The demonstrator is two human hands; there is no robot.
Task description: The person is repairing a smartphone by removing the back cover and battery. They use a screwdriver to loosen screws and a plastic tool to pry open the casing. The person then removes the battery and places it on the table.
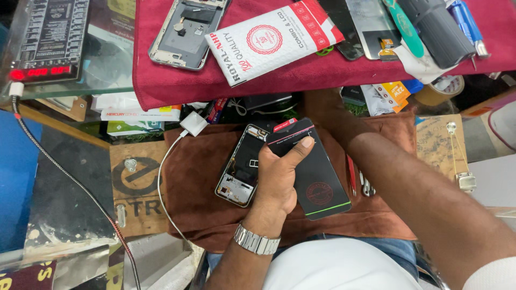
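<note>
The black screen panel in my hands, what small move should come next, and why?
Probably lower the black screen panel onto the opened phone frame beside it. The left hand grips the panel, thumb on its face, above the brown cloth; the frame lies open, its insides exposed.

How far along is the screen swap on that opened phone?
Done: the opened phone lies faceplate-off on the brown cloth, insides exposed. In hand: the left hand holds the new black screen panel, protective film on; the right hand is hidden behind it. Left: panel not yet seated on the phone.
</note>
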